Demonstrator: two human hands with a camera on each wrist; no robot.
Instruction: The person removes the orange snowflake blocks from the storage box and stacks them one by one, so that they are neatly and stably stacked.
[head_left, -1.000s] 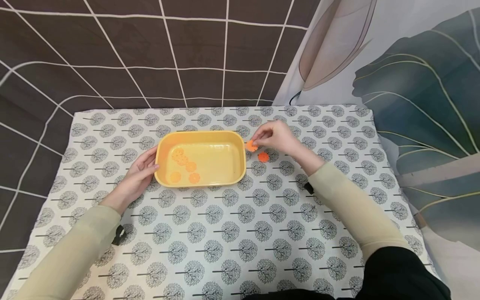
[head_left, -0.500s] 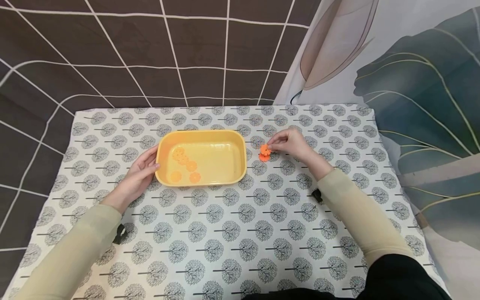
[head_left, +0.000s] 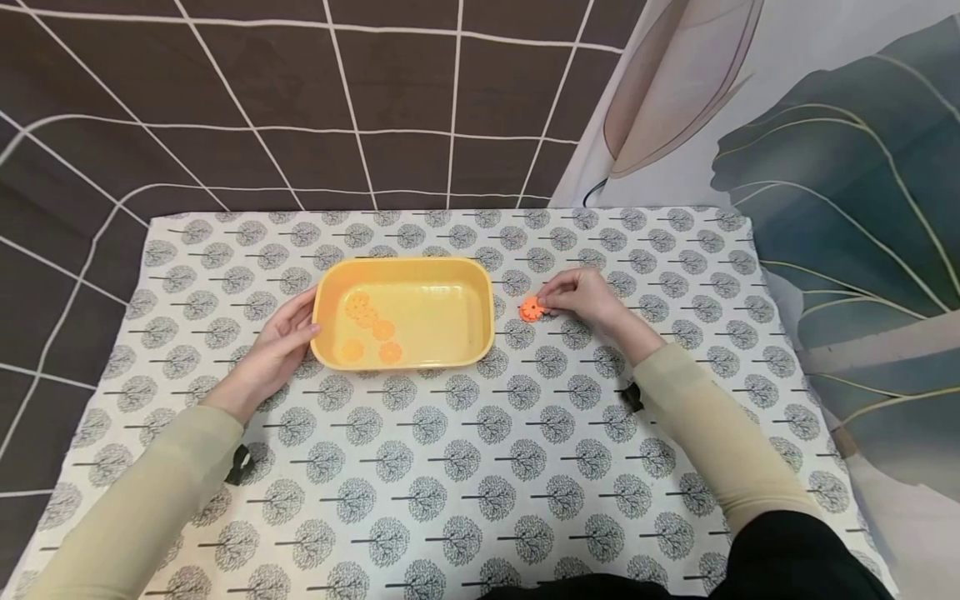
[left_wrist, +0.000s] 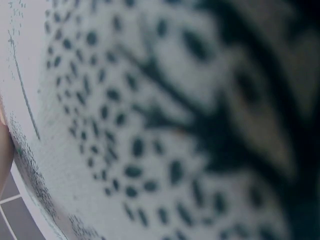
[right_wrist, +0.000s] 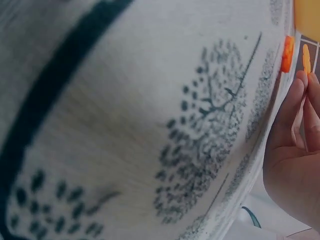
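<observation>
A yellow rectangular tub (head_left: pixel 446 358) stands on the cloth, with several orange notched discs (head_left: pixel 384 330) lying in its left half. My left hand (head_left: pixel 273 346) holds the tub's left end, thumb at the rim and fingertips partly hidden behind the wall. To the right of the tub, my right hand (head_left: pixel 581 296) pinches an orange flower-shaped disc (head_left: pixel 532 307) between thumb and fingers. It overlaps another disc in the head view. The right wrist view shows the pinched disc edge-on, apart from a second orange disc (right_wrist: pixel 287 54) near the cloth.
The table is covered by a white cloth (head_left: pixel 450 500) printed with grey trees. Behind it hangs a dark curtain with white grid lines (head_left: pixel 405 92). A leaf-patterned curtain (head_left: pixel 847 200) hangs at the right. In the left wrist view, mostly blurred cloth (left_wrist: pixel 100 150) shows.
My right hand has carried its disc away from the tub's right edge, rightward and slightly toward me, until it overlaps the other disc. The left hand and tub stay in place.
</observation>
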